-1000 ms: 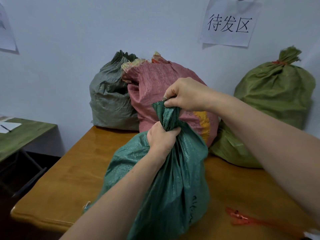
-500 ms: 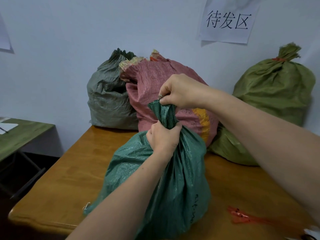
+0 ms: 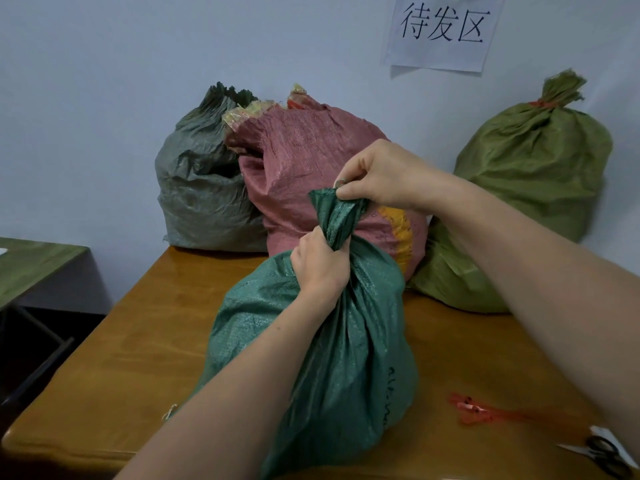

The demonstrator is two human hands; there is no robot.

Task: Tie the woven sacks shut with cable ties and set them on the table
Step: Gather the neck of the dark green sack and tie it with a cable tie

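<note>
A dark green woven sack (image 3: 322, 358) stands on the wooden table (image 3: 138, 344) in front of me. My left hand (image 3: 320, 263) is clenched around its gathered neck. My right hand (image 3: 384, 174) pinches the top of the bunched mouth just above. Red cable ties (image 3: 474, 412) lie on the table to the right of the sack. No tie is visible on this sack's neck.
Against the wall stand a grey-green sack (image 3: 204, 188), a pink sack (image 3: 311, 168) and an olive sack (image 3: 530, 174) tied with a red tie. Black scissors (image 3: 606, 457) lie at the table's front right corner. A green table (image 3: 31, 265) stands to the left.
My hands keep their grip on the sack's neck. The view has shifted slightly, with little movement of the sack.
</note>
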